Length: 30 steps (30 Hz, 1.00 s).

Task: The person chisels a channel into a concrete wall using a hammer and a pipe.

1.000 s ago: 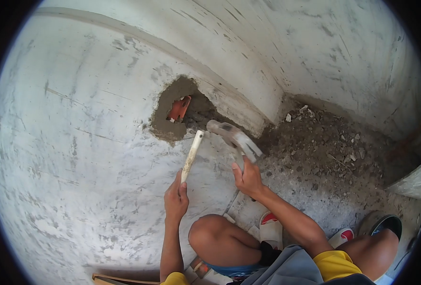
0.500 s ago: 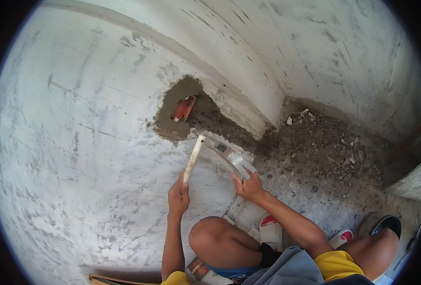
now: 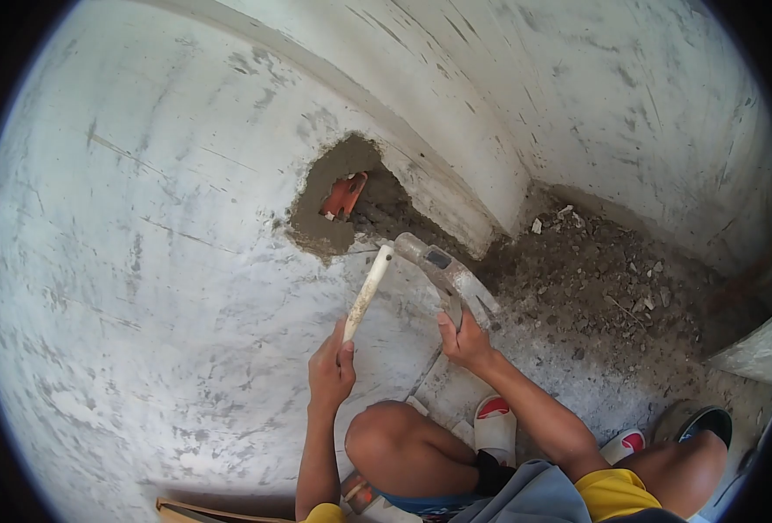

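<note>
My left hand (image 3: 331,373) is closed around the lower part of a slim whitish rod (image 3: 369,292), which has a small dark hole near its upper end. In my right hand (image 3: 468,343) is a claw hammer (image 3: 457,277), gripped by its handle. The hammer's face is close beside the rod's upper end, and its claws point to the lower right. Just above both tools, a rough hole (image 3: 332,185) is broken into the grey-white wall. An orange-red piece (image 3: 344,195) shows inside it.
Dirt and broken rubble (image 3: 608,275) lie on the floor in the corner to the right. My knee (image 3: 408,444) and shoes (image 3: 495,427) are below my hands. A light-coloured panel or container (image 3: 756,351) stands at the right edge, and a wooden-edged object (image 3: 198,512) is at the bottom left.
The hammer has shifted right and turned, so its head shows more clearly. The rod's upper end has moved slightly right. The whole view has shifted a little.
</note>
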Tool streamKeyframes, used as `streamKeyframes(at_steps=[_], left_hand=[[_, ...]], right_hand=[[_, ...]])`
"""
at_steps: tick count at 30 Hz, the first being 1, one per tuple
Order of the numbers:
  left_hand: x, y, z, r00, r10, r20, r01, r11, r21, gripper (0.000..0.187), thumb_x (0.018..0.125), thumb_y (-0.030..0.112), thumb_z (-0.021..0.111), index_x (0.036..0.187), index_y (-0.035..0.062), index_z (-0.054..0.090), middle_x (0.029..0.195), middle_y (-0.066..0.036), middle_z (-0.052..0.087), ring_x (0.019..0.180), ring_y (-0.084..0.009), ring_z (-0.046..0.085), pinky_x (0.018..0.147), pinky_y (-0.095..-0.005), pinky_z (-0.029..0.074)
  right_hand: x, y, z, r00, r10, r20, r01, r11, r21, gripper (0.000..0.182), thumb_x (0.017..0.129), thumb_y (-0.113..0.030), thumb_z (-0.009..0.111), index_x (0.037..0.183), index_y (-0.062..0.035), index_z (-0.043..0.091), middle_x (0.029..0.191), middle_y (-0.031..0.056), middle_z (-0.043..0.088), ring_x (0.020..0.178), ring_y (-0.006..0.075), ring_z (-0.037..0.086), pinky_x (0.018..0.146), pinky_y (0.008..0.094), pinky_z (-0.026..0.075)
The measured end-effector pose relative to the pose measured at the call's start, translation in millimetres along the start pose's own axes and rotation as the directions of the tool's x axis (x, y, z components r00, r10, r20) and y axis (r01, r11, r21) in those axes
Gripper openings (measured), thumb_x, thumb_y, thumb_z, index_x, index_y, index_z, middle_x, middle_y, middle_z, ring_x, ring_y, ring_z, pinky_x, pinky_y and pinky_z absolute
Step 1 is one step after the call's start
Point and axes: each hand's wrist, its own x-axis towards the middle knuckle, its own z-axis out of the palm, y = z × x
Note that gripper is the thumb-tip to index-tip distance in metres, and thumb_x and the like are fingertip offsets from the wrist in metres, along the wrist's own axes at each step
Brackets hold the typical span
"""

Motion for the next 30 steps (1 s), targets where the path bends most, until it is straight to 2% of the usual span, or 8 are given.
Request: streamKeyframes(at_steps=[8, 13, 17, 20, 22, 26, 28, 30], left_hand=[[1.9, -15.1, 3.8, 0.996, 0.052, -0.079, -0.054, 0.998, -0.024, 0.043, 0.104, 0.026, 0.047, 0.141, 0.0043, 0.052, 0.067, -0.011, 0.050, 0.057, -0.0210, 0.047, 0.056, -0.0334, 0.042], [3.0, -15.0, 0.9, 0.999, -0.020, -0.028, 0.020, 1.000, 0.005, 0.039, 0.099, 0.014, 0.051, 0.137, 0.0039, 0.056, 0.086, -0.022, 0.066, 0.070, -0.0345, 0.063, 0.068, -0.0393, 0.051], [3.8, -21.8, 3.1, 0.999, -0.023, -0.026, 0.024, 1.000, 0.020, 0.040, 0.099, 0.015, 0.052, 0.137, 0.0047, 0.056, 0.087, -0.022, 0.067, 0.070, -0.0346, 0.063, 0.068, -0.0395, 0.051], [4.5, -24.6, 4.6, 0.999, 0.005, -0.040, -0.004, 1.000, 0.027, 0.040, 0.099, 0.015, 0.052, 0.137, 0.0053, 0.056, 0.086, -0.021, 0.066, 0.069, -0.0347, 0.063, 0.067, -0.0400, 0.051], [9.0, -23.0, 4.8, 0.999, 0.006, -0.041, -0.005, 0.999, 0.032, 0.039, 0.099, 0.015, 0.052, 0.137, 0.0057, 0.056, 0.081, -0.020, 0.063, 0.067, -0.0346, 0.061, 0.065, -0.0402, 0.050], [24.2, -39.1, 17.2, 0.998, 0.050, -0.046, -0.050, 0.999, 0.001, 0.039, 0.100, 0.015, 0.052, 0.137, 0.0055, 0.056, 0.077, -0.018, 0.061, 0.066, -0.0340, 0.060, 0.063, -0.0401, 0.048], [14.3, -34.1, 19.0, 0.998, 0.054, -0.024, -0.054, 0.999, -0.002, 0.039, 0.099, 0.014, 0.051, 0.137, 0.0053, 0.056, 0.076, -0.018, 0.060, 0.065, -0.0335, 0.060, 0.062, -0.0398, 0.048], [5.7, -25.7, 17.8, 1.000, 0.018, -0.001, -0.018, 1.000, 0.000, 0.040, 0.099, 0.014, 0.051, 0.138, 0.0061, 0.055, 0.077, -0.017, 0.061, 0.065, -0.0337, 0.060, 0.062, -0.0404, 0.048]], right_hand=[[7.0, -6.7, -2.8, 0.999, -0.039, -0.031, 0.038, 0.999, -0.014, 0.040, 0.088, -0.021, 0.068, 0.111, 0.0116, 0.062, 0.089, 0.0233, 0.070, 0.080, 0.0382, 0.070, 0.074, 0.0401, 0.055], [4.7, 2.5, 1.3, 0.931, -0.362, -0.042, 0.345, 0.914, -0.212, 0.025, 0.087, -0.016, 0.067, 0.105, 0.0020, 0.068, 0.086, 0.0177, 0.071, 0.078, 0.0318, 0.070, 0.069, 0.0373, 0.055], [-5.4, -0.7, -1.3, 0.964, -0.195, 0.181, 0.198, 0.980, 0.006, 0.029, 0.092, -0.019, 0.059, 0.110, 0.0042, 0.062, 0.090, 0.0227, 0.065, 0.080, 0.0420, 0.063, 0.072, 0.0476, 0.050], [-2.5, -1.9, 10.7, 0.934, -0.356, 0.024, 0.351, 0.907, -0.231, 0.018, 0.086, -0.010, 0.063, 0.101, -0.0004, 0.066, 0.076, 0.0101, 0.068, 0.062, 0.0309, 0.067, 0.051, 0.0388, 0.050], [-1.6, 2.6, 15.7, 0.951, 0.176, 0.255, -0.088, 0.943, -0.322, 0.021, 0.085, -0.010, 0.063, 0.104, -0.0002, 0.065, 0.081, 0.0099, 0.069, 0.068, 0.0313, 0.068, 0.056, 0.0416, 0.051], [-15.0, 18.3, 10.4, 0.874, 0.355, 0.330, -0.282, 0.927, -0.249, 0.026, 0.094, -0.019, 0.057, 0.105, 0.0044, 0.063, 0.085, 0.0197, 0.067, 0.080, 0.0393, 0.066, 0.071, 0.0476, 0.052], [-29.6, 28.1, 17.7, 0.977, -0.193, 0.089, 0.205, 0.966, -0.157, 0.032, 0.095, -0.021, 0.055, 0.111, 0.0051, 0.063, 0.094, 0.0202, 0.069, 0.090, 0.0388, 0.066, 0.083, 0.0455, 0.052], [-35.2, 35.2, 18.7, 0.982, -0.147, 0.117, 0.162, 0.977, -0.139, 0.033, 0.093, -0.020, 0.058, 0.113, 0.0060, 0.063, 0.097, 0.0229, 0.069, 0.089, 0.0414, 0.066, 0.081, 0.0465, 0.052]])
